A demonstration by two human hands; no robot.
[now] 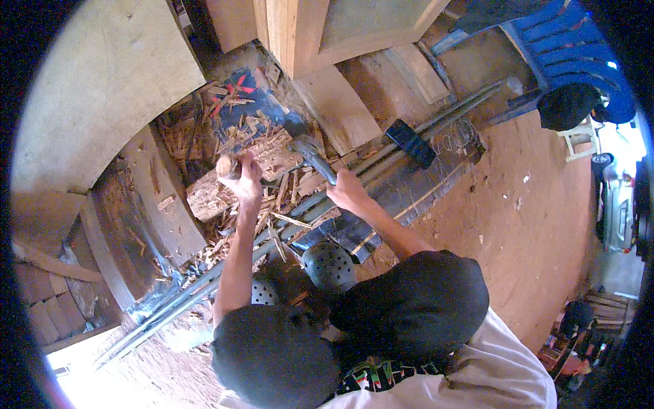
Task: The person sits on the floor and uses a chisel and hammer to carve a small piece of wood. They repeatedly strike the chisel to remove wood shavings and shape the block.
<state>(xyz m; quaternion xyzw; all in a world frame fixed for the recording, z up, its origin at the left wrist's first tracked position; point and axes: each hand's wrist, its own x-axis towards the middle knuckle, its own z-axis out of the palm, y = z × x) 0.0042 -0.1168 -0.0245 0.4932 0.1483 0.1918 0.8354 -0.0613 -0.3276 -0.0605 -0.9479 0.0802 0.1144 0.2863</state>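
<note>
My left hand (246,185) is closed around a short wooden piece (225,165) with a pale, rounded end; its lower part is hidden by the fingers. Below it lies a thick, rough-chipped wood block (210,193), slanting up to the right. In my right hand (349,193), the fingers wrap the grey handle of a hammer (315,158). The dark hammer head points up and left, over the right end of the block. Splinters (184,140) are heaped around the block, on and beside a blue sheet (262,102).
Long metal bars (255,249) run diagonally just before my shoes (328,267). A black phone-like slab (411,144) rests on them. Boards (337,109) and a wooden frame (300,41) stand beyond. A pale panel (102,88) fills the left; a blue chair (579,51) is at right.
</note>
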